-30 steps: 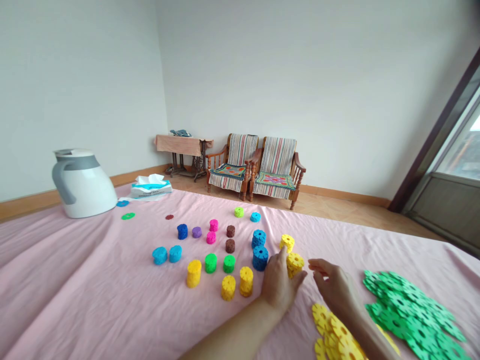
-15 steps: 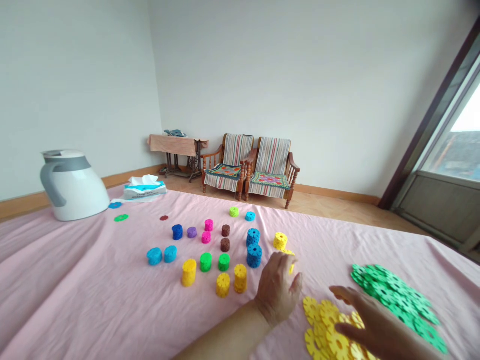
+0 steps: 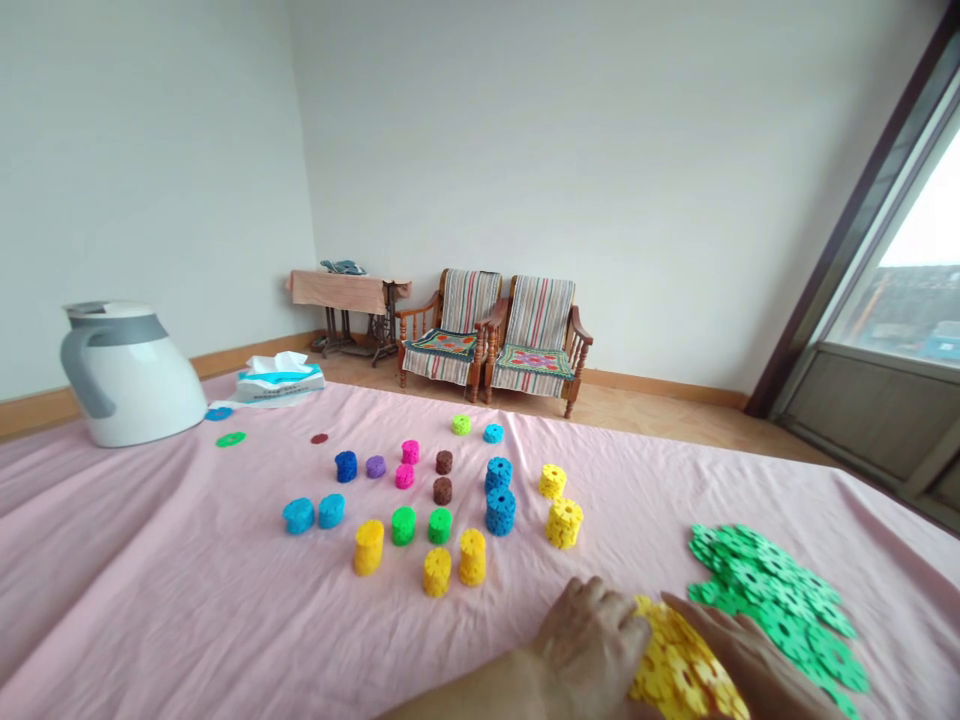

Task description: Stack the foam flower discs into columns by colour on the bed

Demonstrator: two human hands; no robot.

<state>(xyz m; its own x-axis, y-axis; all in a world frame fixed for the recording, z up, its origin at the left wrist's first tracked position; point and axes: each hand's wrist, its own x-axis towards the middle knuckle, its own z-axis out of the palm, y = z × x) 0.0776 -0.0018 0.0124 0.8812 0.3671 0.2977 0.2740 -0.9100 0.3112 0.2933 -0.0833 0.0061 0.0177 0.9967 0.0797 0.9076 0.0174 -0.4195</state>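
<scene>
My left hand (image 3: 592, 640) lies against the left side of a heap of yellow flower-shaped discs (image 3: 686, 665), its fingers curled and their tips hidden. On the heap's right side is my right hand (image 3: 750, 650), fingers stretched out and pressed along the discs. A spread pile of green discs (image 3: 784, 610) lies just to the right. Behind my left hand stand two yellow stacks (image 3: 564, 523) and two blue stacks (image 3: 500, 511). Shorter green stacks (image 3: 403, 526), brown stacks (image 3: 442, 490), pink stacks (image 3: 405, 476) and yellow-orange stacks (image 3: 369, 547) stand further left.
A white and grey jug (image 3: 135, 375) and a tissue box (image 3: 280, 378) stand at the back left of the pink cloth (image 3: 225, 600). Loose blue, green and dark red discs lie near them. Two wooden chairs (image 3: 532, 335) are beyond the cloth.
My left hand has moved from the nearer yellow stack, now fully visible, back to the yellow heap. My right hand has come in against the heap's right side. The view has shifted slightly.
</scene>
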